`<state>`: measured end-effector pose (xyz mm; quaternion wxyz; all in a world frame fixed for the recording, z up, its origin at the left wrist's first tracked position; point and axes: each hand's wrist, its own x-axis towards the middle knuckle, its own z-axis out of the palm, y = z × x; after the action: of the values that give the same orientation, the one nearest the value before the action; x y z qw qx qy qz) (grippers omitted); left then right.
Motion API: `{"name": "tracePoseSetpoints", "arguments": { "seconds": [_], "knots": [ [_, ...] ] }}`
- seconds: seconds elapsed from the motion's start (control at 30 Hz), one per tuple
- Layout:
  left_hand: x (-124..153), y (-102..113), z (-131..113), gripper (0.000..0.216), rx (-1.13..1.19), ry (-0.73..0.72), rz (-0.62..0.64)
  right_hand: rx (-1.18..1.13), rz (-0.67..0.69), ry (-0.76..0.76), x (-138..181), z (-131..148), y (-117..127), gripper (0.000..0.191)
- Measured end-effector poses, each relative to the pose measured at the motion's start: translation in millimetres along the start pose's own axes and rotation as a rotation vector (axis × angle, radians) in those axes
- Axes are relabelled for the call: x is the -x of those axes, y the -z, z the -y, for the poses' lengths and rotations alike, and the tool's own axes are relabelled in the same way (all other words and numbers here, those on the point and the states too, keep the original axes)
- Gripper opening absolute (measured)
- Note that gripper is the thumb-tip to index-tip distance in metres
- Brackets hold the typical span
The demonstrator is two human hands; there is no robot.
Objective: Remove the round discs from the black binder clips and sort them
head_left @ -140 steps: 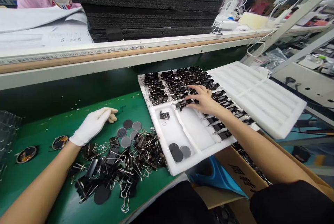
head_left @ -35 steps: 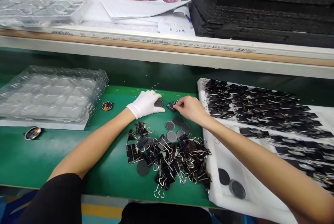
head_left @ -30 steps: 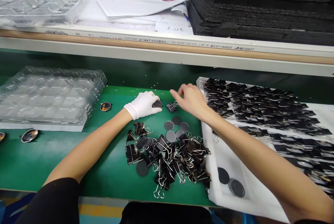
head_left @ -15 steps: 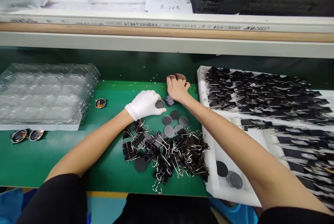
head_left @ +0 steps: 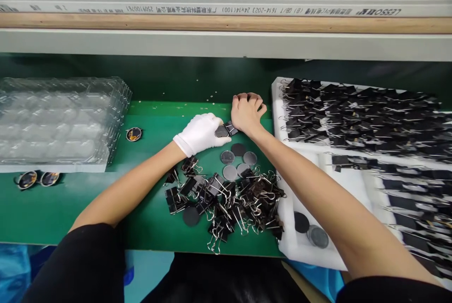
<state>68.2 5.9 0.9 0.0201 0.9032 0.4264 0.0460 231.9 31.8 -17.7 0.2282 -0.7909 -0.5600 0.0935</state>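
Note:
My left hand [head_left: 200, 137], in a white glove, pinches a round dark disc [head_left: 221, 131] between thumb and fingers. The disc's right edge meets a black binder clip [head_left: 231, 128] with silver wire handles. My bare right hand [head_left: 246, 113] is palm down with bent fingers, and the clip sits against its left side; the grip underneath is hidden. Several loose grey and black discs [head_left: 230, 172] lie just below both hands. Nearer to me is a heap of black binder clips [head_left: 226, 201], with one black disc [head_left: 191, 216] at its left edge.
On the right, white foam trays [head_left: 287, 246] hold rows of clips [head_left: 353, 114] and a few discs [head_left: 318, 236]. Clear plastic trays [head_left: 60, 124] are stacked at left, near a small round patterned piece [head_left: 134, 134] and round glasses [head_left: 37, 179]. A shelf edge [head_left: 226, 46] spans the back.
My left hand has brought the disc up and right against the binder clip, closing the small gap. The right hand stays by the clip. The whole view has shifted slightly.

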Motion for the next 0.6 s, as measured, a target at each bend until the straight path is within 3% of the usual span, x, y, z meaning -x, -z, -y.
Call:
{"name": "tracePoseSetpoints", "arguments": {
  "seconds": [0.27,0.37,0.43,0.5,0.57,0.6],
  "knots": [
    [-1,0,-9,0.053,0.004,0.028,-0.009,-0.063,-0.056,0.008,-1,1,-5,0.049],
    [5,4,-11,0.056,-0.066,0.091,-0.040,-0.174,-0.108,-0.001,2,9,15,0.050],
    [12,10,-9,0.064,-0.123,0.150,-0.048,-0.256,-0.097,0.098,15,14,43,0.050],
    [18,19,-2,0.072,-0.153,0.183,-0.046,-0.274,0.104,0.346,38,17,76,0.045],
    [22,28,8,0.073,-0.145,0.113,-0.042,-0.184,0.502,0.648,70,17,104,0.034],
    [23,32,13,0.068,-0.131,0.029,-0.032,-0.102,0.641,0.711,86,17,112,0.033]
  ]
}}
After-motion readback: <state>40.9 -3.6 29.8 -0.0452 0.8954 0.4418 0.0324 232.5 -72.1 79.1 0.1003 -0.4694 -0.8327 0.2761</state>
